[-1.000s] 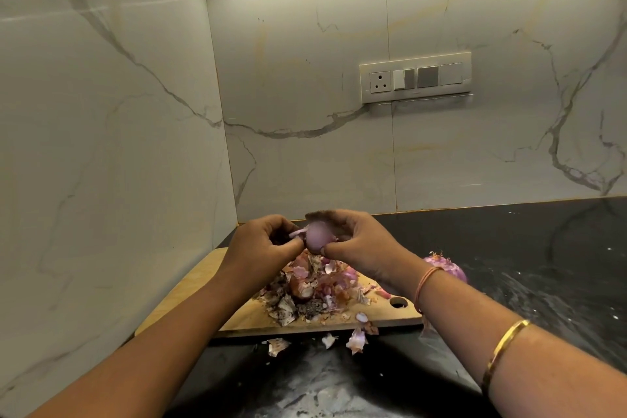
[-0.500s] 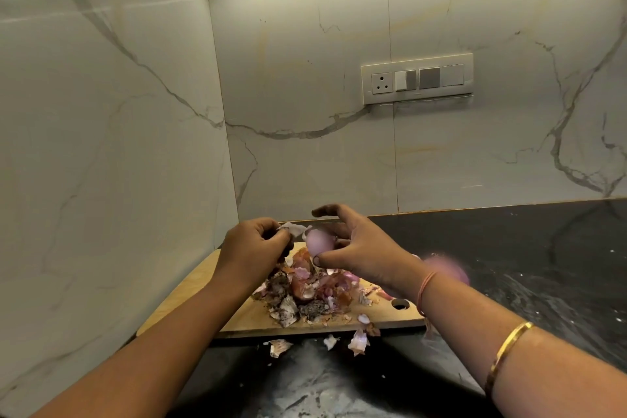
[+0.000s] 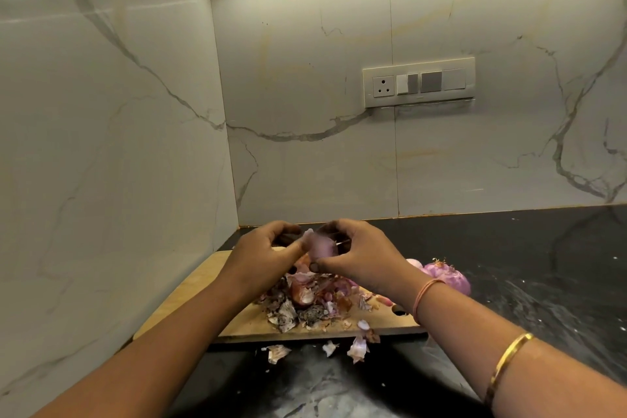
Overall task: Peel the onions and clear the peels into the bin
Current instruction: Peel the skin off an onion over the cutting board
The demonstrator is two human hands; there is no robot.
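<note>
Both hands meet above a wooden cutting board in the counter's left corner. My right hand grips a small pale purple onion. My left hand pinches a flap of skin at the onion's left side. A heap of peels lies on the board under the hands. Several loose peel scraps have fallen on the dark counter in front of the board. Peeled onions rest on the counter right of my right wrist. No bin is in view.
The black stone counter stretches to the right. Marble walls close the corner on the left and behind. A switch and socket panel is on the back wall.
Half a second ago my left hand had drawn away to the left with a strip of skin. It is back against the onion now, and both hands have closed together.
</note>
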